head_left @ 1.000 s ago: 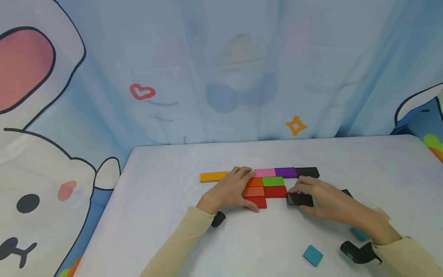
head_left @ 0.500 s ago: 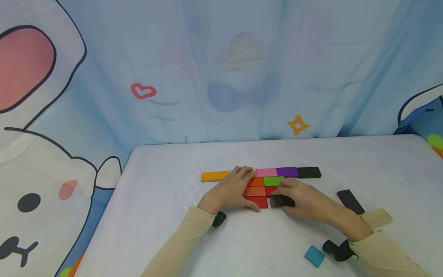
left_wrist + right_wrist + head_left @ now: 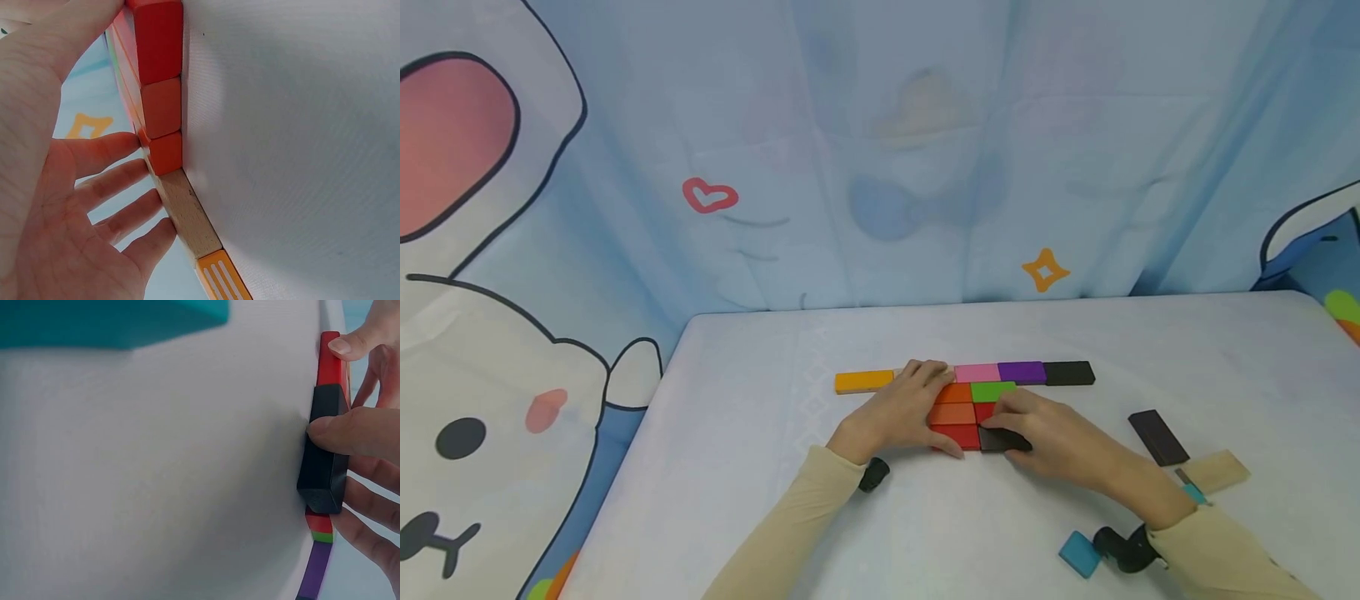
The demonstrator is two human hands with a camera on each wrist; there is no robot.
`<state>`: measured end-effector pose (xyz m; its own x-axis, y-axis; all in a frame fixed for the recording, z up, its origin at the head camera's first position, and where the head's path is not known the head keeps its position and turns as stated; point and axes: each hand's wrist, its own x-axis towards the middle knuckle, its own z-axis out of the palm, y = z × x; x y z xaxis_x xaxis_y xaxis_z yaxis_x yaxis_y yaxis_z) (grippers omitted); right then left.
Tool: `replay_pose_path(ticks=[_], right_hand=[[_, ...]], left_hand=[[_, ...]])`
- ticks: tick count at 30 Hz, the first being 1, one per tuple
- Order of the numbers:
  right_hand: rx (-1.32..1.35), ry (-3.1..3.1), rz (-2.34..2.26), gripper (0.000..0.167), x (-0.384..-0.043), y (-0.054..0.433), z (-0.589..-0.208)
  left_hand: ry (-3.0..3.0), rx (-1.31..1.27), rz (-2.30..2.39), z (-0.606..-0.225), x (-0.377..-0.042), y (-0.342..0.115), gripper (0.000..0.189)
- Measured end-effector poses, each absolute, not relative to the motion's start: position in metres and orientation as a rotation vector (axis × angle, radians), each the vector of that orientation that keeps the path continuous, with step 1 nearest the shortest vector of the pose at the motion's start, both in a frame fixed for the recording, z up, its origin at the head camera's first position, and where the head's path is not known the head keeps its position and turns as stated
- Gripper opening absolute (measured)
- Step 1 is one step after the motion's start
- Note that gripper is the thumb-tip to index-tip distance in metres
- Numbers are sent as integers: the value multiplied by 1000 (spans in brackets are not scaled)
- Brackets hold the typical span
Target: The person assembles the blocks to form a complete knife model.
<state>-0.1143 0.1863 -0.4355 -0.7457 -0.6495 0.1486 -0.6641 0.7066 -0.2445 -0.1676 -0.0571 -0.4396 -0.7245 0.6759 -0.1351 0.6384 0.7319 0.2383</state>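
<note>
My right hand (image 3: 1063, 437) pinches a black block (image 3: 1002, 441), thumb on its near side, and the block's left end meets a red block (image 3: 957, 435). My left hand (image 3: 898, 414) rests on the left part of the laid-out blocks, its thumb at that red block's near edge. In the left wrist view, its fingers (image 3: 119, 187) lie spread, with tips against a plain wooden block (image 3: 189, 212). Behind these sit an orange-red block (image 3: 952, 413), an orange block (image 3: 956, 392), a green block (image 3: 992, 392) and another red block (image 3: 984, 412), partly covered by my right fingers.
A back row runs from a yellow block (image 3: 863, 382) through pink (image 3: 976, 373) and purple (image 3: 1021, 372) blocks to a black block (image 3: 1069, 372). To the right lie a loose black block (image 3: 1157, 437), a wooden block (image 3: 1216, 472) and a teal block (image 3: 1079, 554).
My right hand has carried the black block leftward, from beside the far-right red block to the near red block's right end. The left hand has stayed in place.
</note>
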Motion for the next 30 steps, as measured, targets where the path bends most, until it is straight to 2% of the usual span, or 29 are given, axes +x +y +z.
replay_pose_path(ticks=[30], right_hand=[[1078, -2802, 384, 36, -110, 185, -436]], left_hand=[[2704, 1026, 282, -437, -166, -57, 110]])
